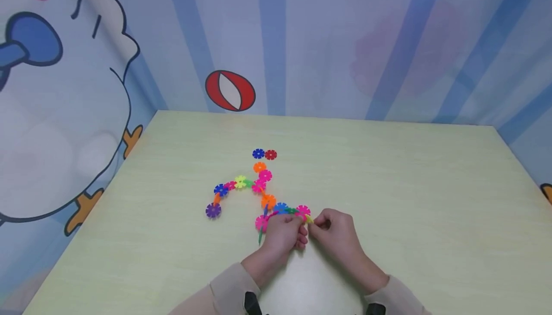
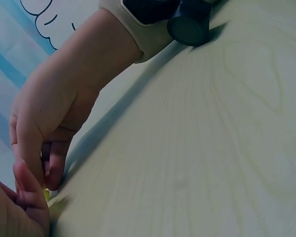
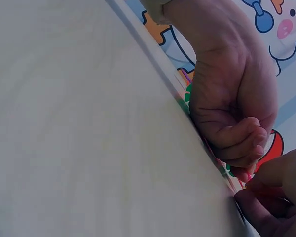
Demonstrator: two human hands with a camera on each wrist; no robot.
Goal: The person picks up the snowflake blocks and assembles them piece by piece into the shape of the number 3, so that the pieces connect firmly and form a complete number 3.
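Note:
A branching chain of colourful notched plastic snowflake discs lies on the table, with an orange disc [image 1: 269, 202] and a blue disc [image 1: 281, 208] near its middle. At its right end my left hand [image 1: 282, 233] pinches a pink snowflake disc [image 1: 303, 210], its other fingers curled. Right beside it, my right hand [image 1: 340, 233] pinches a yellow snowflake disc [image 1: 309, 219] between thumb and index finger, at the edge of the pink one. In the left wrist view a bit of the yellow disc [image 2: 47, 194] shows between the hands. My left hand covers part of the chain.
A curved arm of the chain ends in a purple disc [image 1: 213, 210] on the left. Beyond the chain lie a loose-looking blue disc [image 1: 258, 153] and red disc [image 1: 270, 155], side by side. A printed cloth wall [image 1: 319, 41] stands behind the pale wooden table [image 1: 431, 200].

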